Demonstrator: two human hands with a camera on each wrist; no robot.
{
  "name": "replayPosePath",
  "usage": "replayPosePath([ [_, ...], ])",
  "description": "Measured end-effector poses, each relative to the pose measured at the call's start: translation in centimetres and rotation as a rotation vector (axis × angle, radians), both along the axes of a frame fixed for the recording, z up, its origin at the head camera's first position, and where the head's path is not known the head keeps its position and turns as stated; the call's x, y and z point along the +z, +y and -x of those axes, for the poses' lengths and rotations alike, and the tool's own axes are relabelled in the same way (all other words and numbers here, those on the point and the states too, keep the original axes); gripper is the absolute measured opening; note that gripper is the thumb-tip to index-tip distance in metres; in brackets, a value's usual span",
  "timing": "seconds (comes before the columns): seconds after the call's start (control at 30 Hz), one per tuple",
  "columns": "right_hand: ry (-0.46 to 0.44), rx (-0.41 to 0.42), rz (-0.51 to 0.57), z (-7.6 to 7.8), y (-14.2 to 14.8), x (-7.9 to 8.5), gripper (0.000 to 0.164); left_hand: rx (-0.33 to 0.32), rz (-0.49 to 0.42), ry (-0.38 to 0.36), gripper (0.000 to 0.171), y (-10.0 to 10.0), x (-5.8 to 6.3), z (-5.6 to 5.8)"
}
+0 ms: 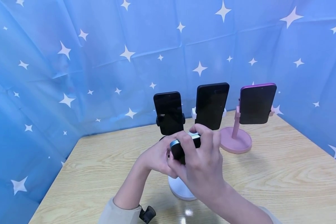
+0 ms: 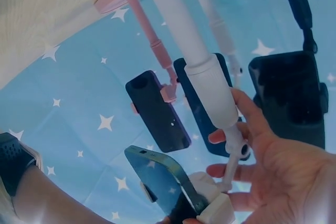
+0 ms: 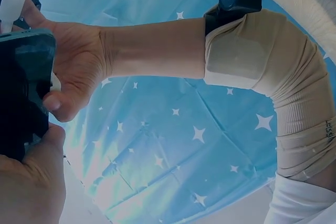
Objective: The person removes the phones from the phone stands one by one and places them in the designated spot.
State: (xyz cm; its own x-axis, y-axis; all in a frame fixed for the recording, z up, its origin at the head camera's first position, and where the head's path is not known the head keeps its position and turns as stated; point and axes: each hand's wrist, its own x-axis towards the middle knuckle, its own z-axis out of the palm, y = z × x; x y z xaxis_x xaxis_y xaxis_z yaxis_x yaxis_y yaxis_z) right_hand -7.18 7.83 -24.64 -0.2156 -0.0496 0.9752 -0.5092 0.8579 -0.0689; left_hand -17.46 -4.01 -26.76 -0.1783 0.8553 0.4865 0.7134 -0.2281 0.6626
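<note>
A white phone stand (image 1: 182, 190) stands at the middle of the table. My left hand (image 1: 158, 155) has its fingers around the stand's upper joint and clamp; in the left wrist view these fingers (image 2: 247, 114) reach behind the white post (image 2: 184, 30). A phone with a blue-green edge (image 1: 177, 151) is at the clamp, tilted. My right hand (image 1: 205, 161) grips this phone, fingers over its top edge and thumb low on the near side. In the right wrist view the thumb of my left hand (image 3: 79, 61) lies beside the phone's edge (image 3: 52, 61).
Behind my hands stand three more holders with phones: a black-clamped phone (image 1: 169, 113), a phone in a white clamp (image 1: 212, 105), and a phone (image 1: 257, 104) on a pink stand (image 1: 235, 141). A starry blue cloth (image 1: 100, 68) hangs behind the wooden table (image 1: 100, 161).
</note>
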Motion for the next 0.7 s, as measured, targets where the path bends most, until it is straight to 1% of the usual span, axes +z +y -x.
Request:
replayPosePath([
  [0.07,-0.035,0.011,0.002,-0.1,0.2,-0.1,0.04,-0.005,0.008,0.001,0.053,0.0,0.0,0.0],
  [0.13,-0.073,0.027,0.001,-0.2,0.4,-0.2,0.04,-0.013,0.012,-0.012,0.056,-0.1,0.0,0.0],
  [0.23,-0.095,0.065,0.006,-0.2,0.8,-0.2,0.035,-0.028,0.01,-0.038,0.054,-0.2,-0.1,0.0],
  [0.3,-0.09,0.084,-0.002,-0.2,0.9,-0.3,0.031,-0.032,0.009,-0.05,0.052,-0.3,-0.2,0.0],
  [0.37,-0.077,0.101,-0.005,-0.1,1.0,-0.2,0.029,-0.021,0.007,-0.031,0.05,-0.4,-0.2,0.0],
  [0.5,-0.073,0.132,-0.014,-0.2,1.1,-0.2,0.028,0.004,-0.007,0.042,0.05,-0.4,-0.3,0.0],
  [0.57,-0.078,0.155,-0.019,-0.4,1.2,0.0,0.028,0.01,-0.019,0.074,0.054,-0.3,-0.4,0.0],
  [0.63,-0.084,0.181,-0.022,-0.6,1.2,0.3,0.028,0.003,-0.035,0.086,0.058,-0.3,-0.5,0.0],
  [0.7,-0.09,0.211,-0.02,-0.5,1.4,0.2,0.03,-0.004,-0.051,0.096,0.064,-0.3,-0.7,0.0],
])
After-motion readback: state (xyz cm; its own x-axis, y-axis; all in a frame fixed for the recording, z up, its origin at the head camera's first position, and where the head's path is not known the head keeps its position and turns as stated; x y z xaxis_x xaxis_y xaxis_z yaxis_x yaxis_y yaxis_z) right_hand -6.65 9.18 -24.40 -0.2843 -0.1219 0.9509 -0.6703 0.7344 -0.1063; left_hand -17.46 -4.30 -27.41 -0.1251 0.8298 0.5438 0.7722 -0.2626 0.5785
